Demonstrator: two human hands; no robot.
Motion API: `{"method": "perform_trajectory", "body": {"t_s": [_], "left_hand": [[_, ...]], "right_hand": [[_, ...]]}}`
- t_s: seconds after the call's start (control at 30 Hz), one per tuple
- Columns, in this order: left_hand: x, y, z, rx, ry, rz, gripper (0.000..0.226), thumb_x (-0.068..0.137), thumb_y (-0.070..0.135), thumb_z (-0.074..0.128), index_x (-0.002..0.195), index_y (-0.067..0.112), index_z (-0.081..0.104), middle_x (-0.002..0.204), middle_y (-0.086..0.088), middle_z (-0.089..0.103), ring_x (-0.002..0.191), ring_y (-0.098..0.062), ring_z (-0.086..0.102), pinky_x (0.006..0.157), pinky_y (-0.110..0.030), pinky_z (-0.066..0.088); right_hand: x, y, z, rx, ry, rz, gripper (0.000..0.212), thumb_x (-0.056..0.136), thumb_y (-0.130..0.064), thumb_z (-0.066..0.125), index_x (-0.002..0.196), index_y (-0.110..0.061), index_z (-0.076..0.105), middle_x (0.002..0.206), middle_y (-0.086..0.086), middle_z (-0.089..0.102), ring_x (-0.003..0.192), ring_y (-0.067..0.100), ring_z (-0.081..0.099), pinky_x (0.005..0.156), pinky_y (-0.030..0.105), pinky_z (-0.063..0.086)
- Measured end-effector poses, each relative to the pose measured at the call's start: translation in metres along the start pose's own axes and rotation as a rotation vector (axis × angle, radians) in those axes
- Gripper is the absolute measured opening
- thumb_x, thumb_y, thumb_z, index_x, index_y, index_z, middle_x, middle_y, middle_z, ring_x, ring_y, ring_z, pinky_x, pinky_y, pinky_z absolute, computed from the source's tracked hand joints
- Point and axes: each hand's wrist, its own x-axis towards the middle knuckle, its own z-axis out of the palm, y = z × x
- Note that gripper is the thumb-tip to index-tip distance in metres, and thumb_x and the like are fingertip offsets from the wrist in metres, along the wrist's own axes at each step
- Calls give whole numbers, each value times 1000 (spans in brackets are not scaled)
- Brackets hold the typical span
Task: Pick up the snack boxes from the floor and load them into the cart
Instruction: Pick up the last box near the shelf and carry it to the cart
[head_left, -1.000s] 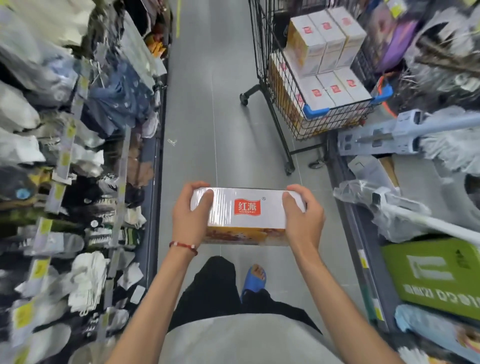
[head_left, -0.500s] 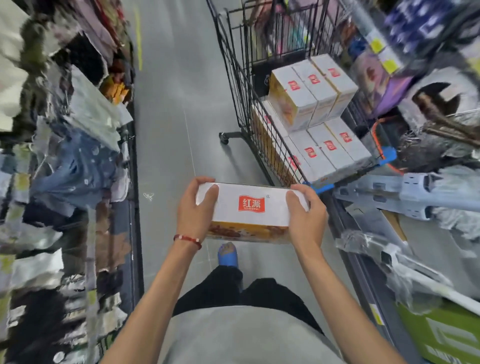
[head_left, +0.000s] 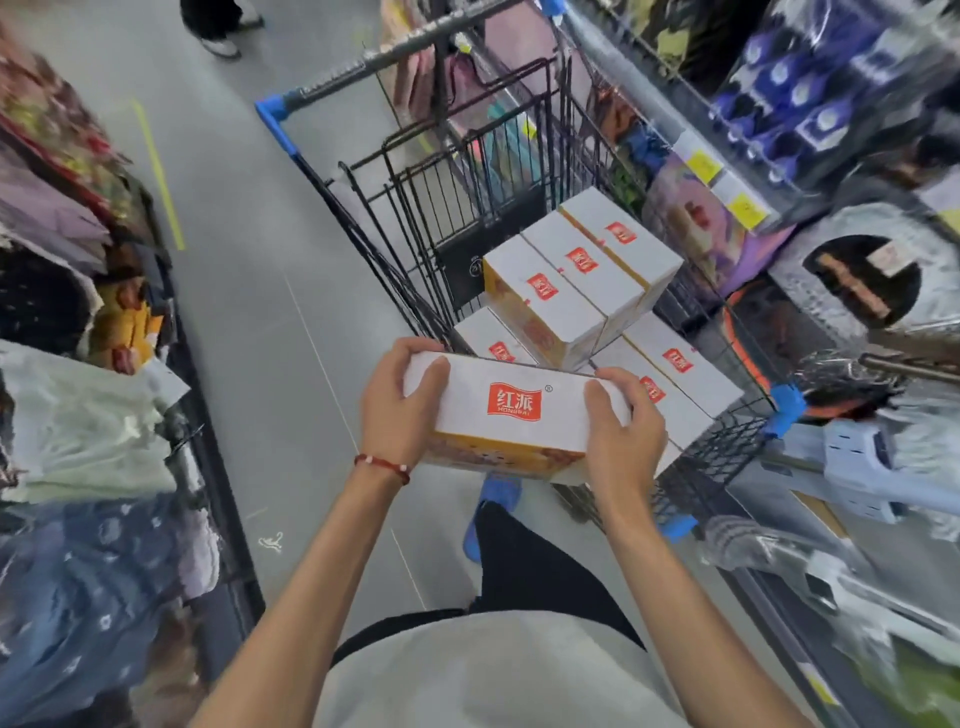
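With several snack boxes (head_left: 566, 291) already stacked in the cart (head_left: 722, 447), I hold one more box (head_left: 514, 410) by its ends, left grip (head_left: 400, 410) and right grip (head_left: 623, 441) curled round it, just over the cart's near rim, not yet loaded; whether more wait on the floor I cannot tell.

Floor: smooth grey floor (head_left: 244, 322), thin seam lines.
Marking: yellow line (head_left: 158, 176) near the floor's left edge.
Left side: rack (head_left: 78, 312) crowded with clothing, blurred.
Right side: shelves (head_left: 831, 130) of packaged goods, yellow price tags (head_left: 748, 208).
Far end: another person's shoe (head_left: 221, 47) on the floor.
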Motion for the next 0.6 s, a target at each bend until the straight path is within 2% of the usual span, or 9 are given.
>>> {"method": "perform_trajectory", "body": {"t_s": [0.07, 0.13, 0.2, 0.33, 0.37, 0.47, 0.5, 0.53, 0.6], "left_hand": [[41, 16, 11, 26, -47, 10, 11, 90, 36, 56, 100, 34, 62, 104, 8, 67, 94, -18, 69, 80, -42, 61], [75, 32, 22, 30, -81, 41, 15, 89, 39, 54, 101, 32, 62, 105, 9, 64, 94, -16, 67, 77, -35, 60], [108, 41, 31, 56, -116, 57, 16, 88, 40, 53, 100, 34, 61, 105, 11, 63, 94, -16, 66, 76, -35, 58], [164, 49, 47, 99, -240, 81, 10, 90, 42, 55, 98, 44, 60, 106, 14, 63, 98, -18, 66, 85, -48, 58], [176, 50, 51, 115, -278, 84, 10, 90, 42, 55, 99, 44, 60, 106, 13, 64, 98, -18, 65, 86, -49, 57], [212, 47, 62, 155, -393, 116, 16, 89, 44, 55, 102, 37, 61, 110, 10, 64, 101, -19, 63, 88, -51, 54], [224, 45, 65, 162, -435, 128, 18, 89, 45, 54, 103, 35, 62, 110, 12, 64, 102, -18, 62, 90, -51, 53], [237, 43, 69, 169, -486, 134, 18, 90, 43, 55, 102, 33, 63, 110, 13, 64, 103, -16, 62, 92, -50, 52], [258, 41, 76, 174, -585, 154, 10, 93, 31, 56, 98, 30, 64, 108, 13, 65, 100, -4, 59, 90, -39, 50]], "right_hand": [[30, -9, 13, 20, 40, 37, 13, 102, -18, 59, 109, -20, 70, 109, -12, 64, 102, -6, 55, 68, 1, 41], [55, -20, 24, 39, 75, 32, 12, 103, -17, 59, 109, -18, 69, 107, -16, 64, 93, -19, 54, 67, -1, 39], [78, -25, 36, 59, 93, 50, 12, 104, -17, 58, 111, -17, 68, 110, -16, 65, 89, -25, 54, 66, -2, 40], [108, -32, 55, 49, 179, 133, 13, 104, -25, 58, 113, -25, 68, 116, -14, 66, 108, -4, 59, 72, 4, 45], [113, -31, 59, 47, 212, 156, 14, 104, -25, 58, 114, -25, 68, 117, -15, 66, 109, -4, 59, 74, 5, 45], [120, -28, 74, 24, 295, 214, 15, 106, -22, 57, 116, -22, 67, 116, -17, 63, 100, -29, 48, 76, -3, 38], [122, -25, 80, 7, 323, 230, 15, 106, -21, 56, 117, -22, 67, 115, -19, 61, 101, -32, 45, 80, -4, 35], [123, -23, 87, -7, 353, 250, 15, 106, -22, 56, 116, -24, 67, 115, -25, 59, 107, -27, 46, 89, -1, 36], [123, -17, 101, -19, 408, 304, 14, 106, -25, 55, 115, -29, 65, 111, -41, 56, 118, -4, 52, 108, 26, 43]]}}
